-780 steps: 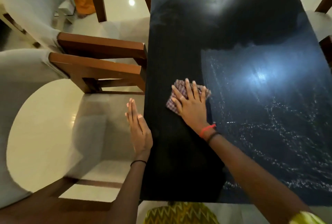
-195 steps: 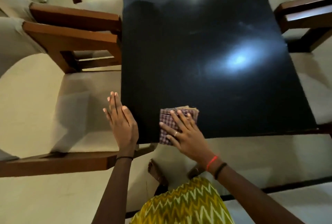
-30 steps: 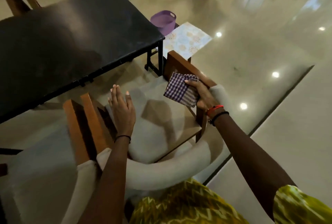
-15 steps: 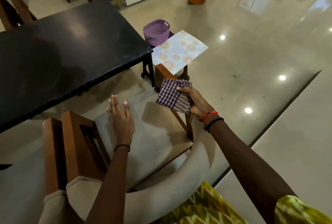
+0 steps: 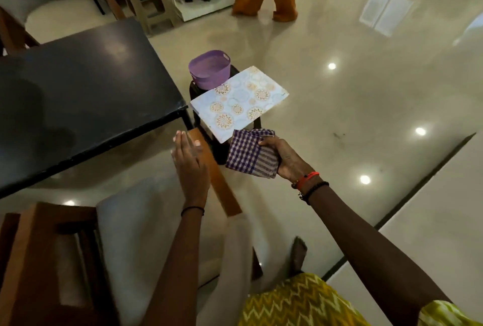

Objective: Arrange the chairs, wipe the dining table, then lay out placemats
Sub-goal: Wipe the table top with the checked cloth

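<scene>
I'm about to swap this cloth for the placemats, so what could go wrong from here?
The placemats overhang the small dark stool, so a nudge from the right hand, still full of checked cloth, might tip them off. The purple basket beside them could get knocked too.

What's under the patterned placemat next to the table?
The placemat lies on a dark stool, beside a purple basket. It overhangs the stool; only the legs show, and the stool's top under the mat is covered.
</scene>
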